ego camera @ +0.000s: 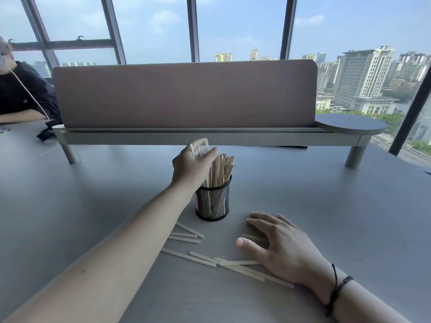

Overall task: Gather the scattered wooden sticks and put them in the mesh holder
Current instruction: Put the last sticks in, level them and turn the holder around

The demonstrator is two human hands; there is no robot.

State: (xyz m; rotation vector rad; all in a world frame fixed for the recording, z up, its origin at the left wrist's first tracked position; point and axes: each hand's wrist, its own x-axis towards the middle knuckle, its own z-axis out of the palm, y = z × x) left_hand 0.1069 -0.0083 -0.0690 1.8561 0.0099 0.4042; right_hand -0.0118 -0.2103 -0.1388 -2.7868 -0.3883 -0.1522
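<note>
Several loose sticks (186,240) on grey table (326,206)

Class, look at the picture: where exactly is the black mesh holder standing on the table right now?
In the head view the mesh holder stands upright at the centre of the grey table, just right of the left hand, with loose wooden sticks lying in front of it.

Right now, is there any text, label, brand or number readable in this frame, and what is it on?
None can be read.
mesh holder: a red patch shows through the mesh on its left side, with no letters legible.
wooden sticks: plain, no print visible.
desk divider: blank panel.
buildings outside the window: any signs are too small and blurred to read.
</note>
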